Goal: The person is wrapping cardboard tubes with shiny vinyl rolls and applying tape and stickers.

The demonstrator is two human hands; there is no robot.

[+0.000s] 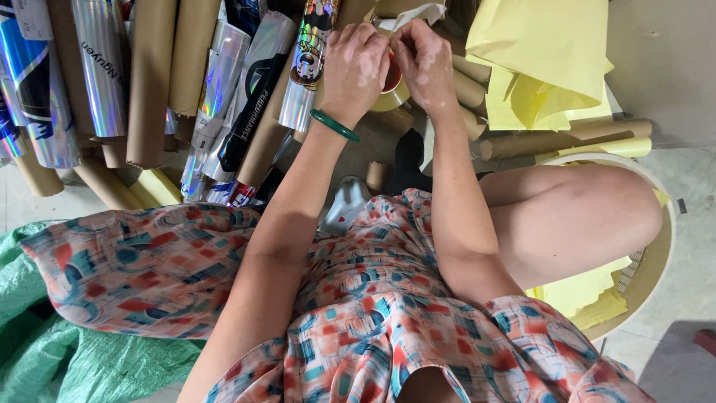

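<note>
Together, our left hand (356,63) and right hand (426,60) gripped the tape roll (393,88) at twelve o'clock, picking its end loose; pulling it free seemingly needed care.

tight up top: the left hand (355,69) and right hand (426,61) sit hemmed in, cardboard tubes (151,82) and shiny foil rolls (104,63) packed on the left, yellow sheets (544,60) crowding the right. bare floor (671,97) opens at the far right edge, past the round basket (666,246).
</note>
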